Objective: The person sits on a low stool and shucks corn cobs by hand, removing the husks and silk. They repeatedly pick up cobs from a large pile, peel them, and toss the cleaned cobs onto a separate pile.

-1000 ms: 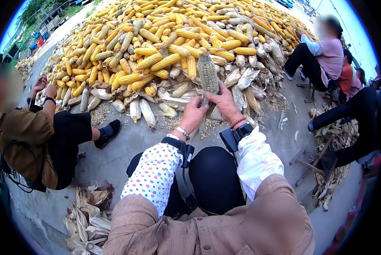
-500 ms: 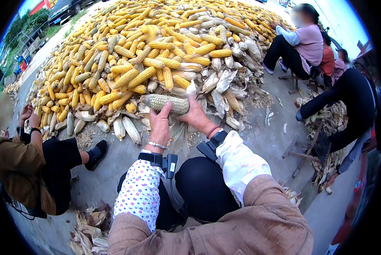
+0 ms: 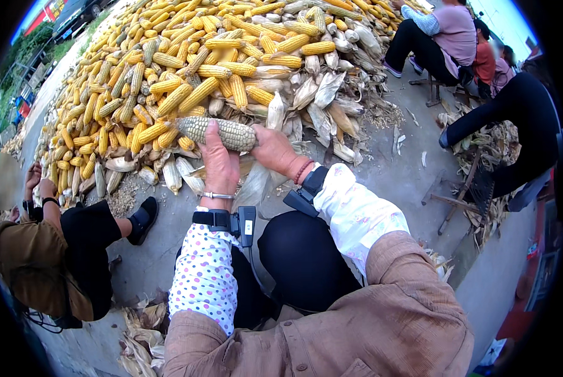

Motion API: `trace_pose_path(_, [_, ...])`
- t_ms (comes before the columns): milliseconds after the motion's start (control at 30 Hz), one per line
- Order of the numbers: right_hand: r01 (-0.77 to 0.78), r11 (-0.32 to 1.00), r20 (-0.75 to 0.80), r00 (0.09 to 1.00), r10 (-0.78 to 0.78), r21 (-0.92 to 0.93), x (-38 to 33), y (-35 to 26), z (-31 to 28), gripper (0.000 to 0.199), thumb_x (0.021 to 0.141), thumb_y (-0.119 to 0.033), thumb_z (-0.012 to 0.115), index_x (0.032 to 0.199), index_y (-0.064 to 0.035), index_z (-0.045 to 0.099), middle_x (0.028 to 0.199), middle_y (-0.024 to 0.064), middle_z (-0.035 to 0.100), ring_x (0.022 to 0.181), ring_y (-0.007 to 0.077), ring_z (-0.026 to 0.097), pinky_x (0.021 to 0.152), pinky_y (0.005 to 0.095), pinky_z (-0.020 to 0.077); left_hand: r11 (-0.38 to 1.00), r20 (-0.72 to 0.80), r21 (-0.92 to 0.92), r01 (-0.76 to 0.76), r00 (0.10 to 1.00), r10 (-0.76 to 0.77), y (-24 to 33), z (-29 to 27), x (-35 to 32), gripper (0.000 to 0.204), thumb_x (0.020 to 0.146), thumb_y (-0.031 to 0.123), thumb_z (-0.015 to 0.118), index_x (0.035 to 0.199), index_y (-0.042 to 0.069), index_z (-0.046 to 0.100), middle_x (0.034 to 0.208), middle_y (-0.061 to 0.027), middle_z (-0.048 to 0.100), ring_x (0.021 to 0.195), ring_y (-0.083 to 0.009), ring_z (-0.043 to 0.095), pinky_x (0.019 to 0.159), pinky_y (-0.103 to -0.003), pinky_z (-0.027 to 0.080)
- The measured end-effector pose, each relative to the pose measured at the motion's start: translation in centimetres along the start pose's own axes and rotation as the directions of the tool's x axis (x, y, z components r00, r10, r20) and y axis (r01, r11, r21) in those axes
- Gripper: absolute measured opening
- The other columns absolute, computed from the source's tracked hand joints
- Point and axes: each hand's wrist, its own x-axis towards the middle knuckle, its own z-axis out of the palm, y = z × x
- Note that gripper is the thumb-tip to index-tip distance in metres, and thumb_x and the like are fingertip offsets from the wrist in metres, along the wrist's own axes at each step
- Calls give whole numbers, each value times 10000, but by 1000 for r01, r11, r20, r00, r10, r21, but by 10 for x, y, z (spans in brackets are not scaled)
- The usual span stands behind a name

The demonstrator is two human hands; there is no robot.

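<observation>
A pale, whitish-grained ear of corn (image 3: 234,134) lies nearly level between my hands, in front of the corn heap. My left hand (image 3: 220,164) is closed around its middle from below, with the thumb laid up over the kernels. At its right end, my right hand (image 3: 275,151) is closed on the base of the ear. Pale husk (image 3: 253,186) hangs beneath my hands; where it joins the ear is hidden.
A big heap of yellow ears (image 3: 187,94) fills the far side, with husked ears (image 3: 322,94) along its right. A person (image 3: 42,251) sits at left, others (image 3: 435,44) at right. Loose husks (image 3: 140,339) lie lower left. A wooden stool (image 3: 460,201) stands at right.
Both hands and the ear have shifted left and slightly up in the picture. The husk tip above the right hand no longer shows there; more husk shows below the hands.
</observation>
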Motion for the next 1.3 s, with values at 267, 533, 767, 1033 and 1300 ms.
trace_pose_path(267, [295, 922, 103, 955, -277, -251, -6, -9, -13, 123, 701, -89, 556, 801, -37, 506, 695, 191, 613, 672, 368, 611, 596, 446, 486, 948, 1, -107, 299, 954, -301, 9, -9, -1, 385, 854, 402, 570, 1054, 77, 517, 936, -57, 591, 873, -209, 590, 827, -385, 495])
trace_pose_path(533, [545, 745, 263, 838, -477, -385, -25, 29, -41, 102, 669, -33, 533, 747, -65, 476, 603, 103, 540, 604, 303, 591, 518, 392, 464, 928, 22, 317, 194, 977, -212, 18, -15, 2, 305, 858, 284, 600, 1038, 42, 560, 888, -42, 606, 769, -152, 602, 692, -304, 525])
trace_pose_path(767, [92, 676, 225, 968, 111, -731, -194, 174, -101, 34, 765, -117, 519, 777, -91, 539, 733, 120, 634, 690, 303, 635, 589, 422, 479, 980, -126, 156, 123, 987, -104, 23, -29, 16, 393, 816, 252, 636, 1093, -3, 526, 948, -73, 584, 817, -171, 581, 728, -325, 502])
trace_pose_path(1033, [-337, 193, 241, -108, 964, -921, -627, 105, -282, 503, 622, -423, 736, 975, -70, 671, 983, 164, 655, 977, 285, 619, 853, 396, 467, 971, -203, 188, 148, 973, -109, 10, -24, 12, 348, 854, 302, 606, 1092, 58, 537, 950, -64, 603, 866, -202, 612, 785, -369, 524])
trace_pose_path(1300, [-745, 283, -44, 385, 922, -604, -584, 140, -199, 298, 698, -152, 604, 943, 15, 632, 1000, 253, 611, 974, 394, 573, 861, 436, 449, 957, -231, 138, 256, 948, -220, -35, -45, 19, 434, 890, 321, 574, 1208, 51, 456, 1122, -125, 576, 984, -285, 597, 839, -478, 509])
